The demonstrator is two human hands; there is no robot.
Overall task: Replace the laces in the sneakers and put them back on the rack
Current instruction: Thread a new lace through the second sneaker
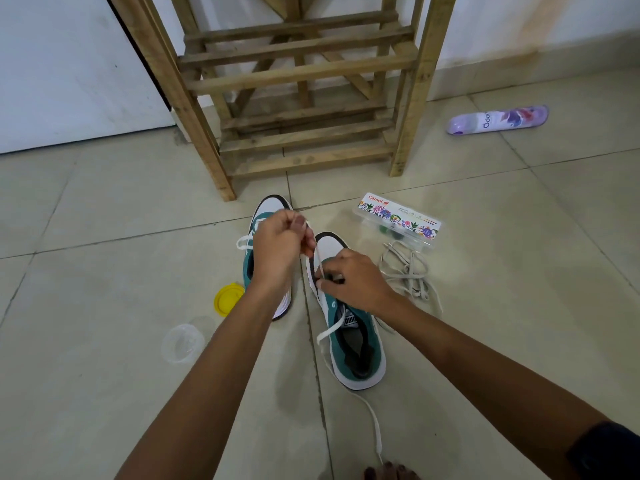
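Sneakers in green and white stand side by side on a tiled floor [104, 209], toes toward a wooden rack [301, 74]. The right sneaker [349, 327] sits nearer the camera; the left sneaker [266, 216] lies a little farther forward, partly hidden under a forearm. A white lace [330, 332] runs up from the right sneaker's eyelets to the left hand [277, 247], whose curled fingers pinch it above the shoes. The right hand [356, 282] rests on the front of the right sneaker, thumb and fingers closed on the lace where it meets the eyelets. The lace's other end trails back across the floor toward a bare foot [389, 472] at the bottom edge. A heap of loose laces [408, 271] lies just right of the shoes, beside a clear plastic box [398, 220] with a flowered label. A yellow lid [228, 299] and a clear round tub [181, 342] lie to the left. A purple spray can [498, 119] lies on its side near the wall.
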